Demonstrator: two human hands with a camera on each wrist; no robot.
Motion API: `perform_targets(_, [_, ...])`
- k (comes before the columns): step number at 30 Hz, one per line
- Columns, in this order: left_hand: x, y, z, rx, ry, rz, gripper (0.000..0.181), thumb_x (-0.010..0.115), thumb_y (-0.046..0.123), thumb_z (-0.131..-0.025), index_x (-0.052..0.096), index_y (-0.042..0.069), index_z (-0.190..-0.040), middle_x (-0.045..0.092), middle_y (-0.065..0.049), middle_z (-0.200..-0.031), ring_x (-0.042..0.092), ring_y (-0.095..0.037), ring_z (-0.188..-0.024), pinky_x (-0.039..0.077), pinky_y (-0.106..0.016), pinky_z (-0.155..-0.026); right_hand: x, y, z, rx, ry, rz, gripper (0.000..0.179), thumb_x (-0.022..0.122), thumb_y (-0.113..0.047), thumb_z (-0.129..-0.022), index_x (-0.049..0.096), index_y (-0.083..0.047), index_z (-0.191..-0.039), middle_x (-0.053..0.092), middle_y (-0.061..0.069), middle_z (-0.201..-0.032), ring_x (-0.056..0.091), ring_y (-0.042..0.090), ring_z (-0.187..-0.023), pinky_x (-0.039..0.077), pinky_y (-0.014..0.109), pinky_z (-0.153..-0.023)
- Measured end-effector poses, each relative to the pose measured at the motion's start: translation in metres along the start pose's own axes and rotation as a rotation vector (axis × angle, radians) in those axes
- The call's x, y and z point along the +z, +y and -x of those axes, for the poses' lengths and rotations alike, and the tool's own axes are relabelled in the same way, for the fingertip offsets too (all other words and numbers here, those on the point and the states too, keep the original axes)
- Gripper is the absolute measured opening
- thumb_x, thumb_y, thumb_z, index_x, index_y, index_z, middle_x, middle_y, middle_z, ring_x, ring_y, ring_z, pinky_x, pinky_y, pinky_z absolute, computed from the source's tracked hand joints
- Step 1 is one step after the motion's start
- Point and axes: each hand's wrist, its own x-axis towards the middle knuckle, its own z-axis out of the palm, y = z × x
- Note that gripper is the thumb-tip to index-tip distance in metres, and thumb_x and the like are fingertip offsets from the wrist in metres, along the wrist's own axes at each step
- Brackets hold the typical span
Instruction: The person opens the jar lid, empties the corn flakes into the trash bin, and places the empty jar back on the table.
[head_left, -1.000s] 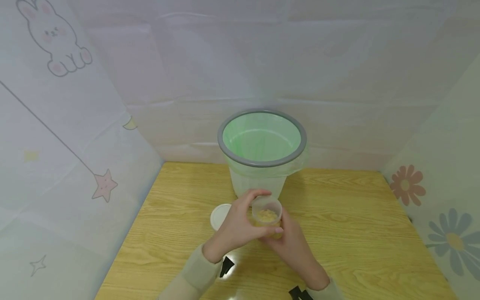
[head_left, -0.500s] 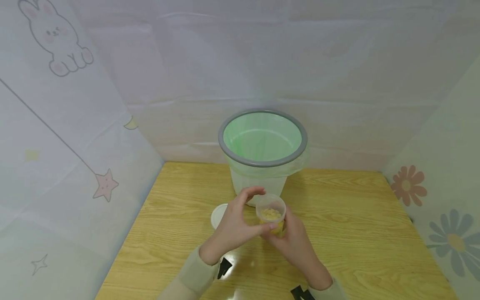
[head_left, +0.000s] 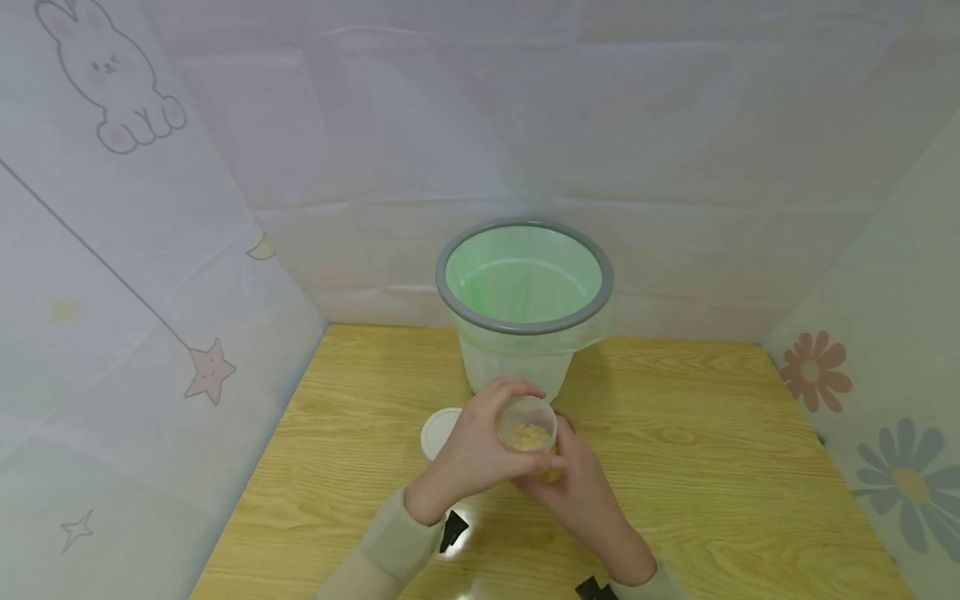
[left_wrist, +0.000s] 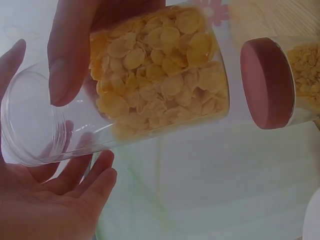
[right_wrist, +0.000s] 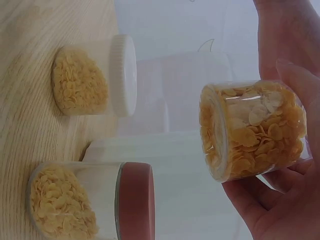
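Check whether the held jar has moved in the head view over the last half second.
Yes: the held jar has shifted left and slightly down in that view, judged against the bin.

Head view: white-lidded jar point(head_left: 437, 431) beside the left hand point(head_left: 476, 450) partly covered, I note; grey-rimmed bin point(head_left: 517, 367) beyond, base partly obscured. Wrist views: red-lidded jar point(right_wrist: 95, 202) near the right hand point(head_left: 581, 492), cropped.

Fingers point(right_wrist: 245, 196) grip a jar point(right_wrist: 217, 135) of yellow flakes point(right_wrist: 270, 137).

jar point(right_wrist: 255, 131): clear glossy plastic | table point(head_left: 712, 433): glossy wood-grain | bin point(head_left: 517, 368): smooth plastic
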Motion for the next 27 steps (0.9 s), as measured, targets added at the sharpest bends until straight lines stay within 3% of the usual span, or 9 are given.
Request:
perform_targets(9, [-0.0044, 0.0051, -0.0032, 0.033, 0.057, 0.012, 0.067, 0.096, 0.038, -0.069, 0.064, 0.027, -0.126, 0.056, 0.012, -0.129, 0.053, -0.010, -0.122, 0.045, -0.040, -0.103, 0.0003, -0.0023, 0.0000, -0.014, -0.024, -0.003, 0.085, 0.091, -0.016, -0.078, 0.044, -0.012, -0.149, 0.056, -0.001, -0.138, 0.059, 0.021, -0.120, 0.054, 0.043, -0.094])
perform_targets(14, [-0.0056, 0.0065, -0.0016, 0.018, 0.082, 0.016, 0.056, 0.089, 0.040, -0.079, 0.064, 0.028, -0.128, 0.052, 0.009, -0.126, 0.053, -0.015, -0.120, 0.046, -0.044, -0.099, -0.0010, -0.0030, 0.0011, 0.016, -0.031, 0.003, 0.084, 0.091, -0.018, -0.078, 0.045, -0.009, -0.147, 0.057, -0.002, -0.138, 0.059, 0.019, -0.118, 0.055, 0.042, -0.091])
perform_targets(19, [-0.0068, 0.0031, 0.0001, 0.041, 0.127, 0.000, 0.044, 0.074, 0.044, -0.092, 0.063, 0.022, -0.129, 0.050, 0.001, -0.119, 0.053, -0.018, -0.112, 0.047, -0.046, -0.093, -0.0033, -0.0015, 0.0014, 0.085, -0.038, -0.025, 0.080, 0.090, -0.021, -0.080, 0.046, -0.016, -0.146, 0.061, -0.002, -0.133, 0.063, 0.016, -0.110, 0.058, 0.037, -0.083])
perform_targets(23, [-0.0085, -0.0002, 0.0014, 0.056, 0.151, -0.003, 0.046, 0.068, 0.049, -0.096, 0.061, 0.018, -0.129, 0.048, 0.001, -0.118, 0.051, -0.019, -0.111, 0.047, -0.043, -0.094, -0.0057, -0.0010, 0.0003, 0.138, -0.036, -0.029, 0.079, 0.091, -0.022, -0.080, 0.047, -0.016, -0.145, 0.065, 0.000, -0.126, 0.065, 0.015, -0.102, 0.058, 0.035, -0.079])
perform_targets(27, [-0.0098, -0.0021, 0.0031, 0.046, 0.170, -0.012, 0.044, 0.069, 0.046, -0.096, 0.060, 0.021, -0.131, 0.047, 0.002, -0.118, 0.049, -0.018, -0.112, 0.046, -0.040, -0.093, -0.0083, 0.0010, -0.0018, 0.143, -0.026, -0.017, 0.076, 0.092, -0.022, -0.079, 0.049, -0.015, -0.141, 0.066, -0.002, -0.120, 0.065, 0.013, -0.099, 0.058, 0.035, -0.079])
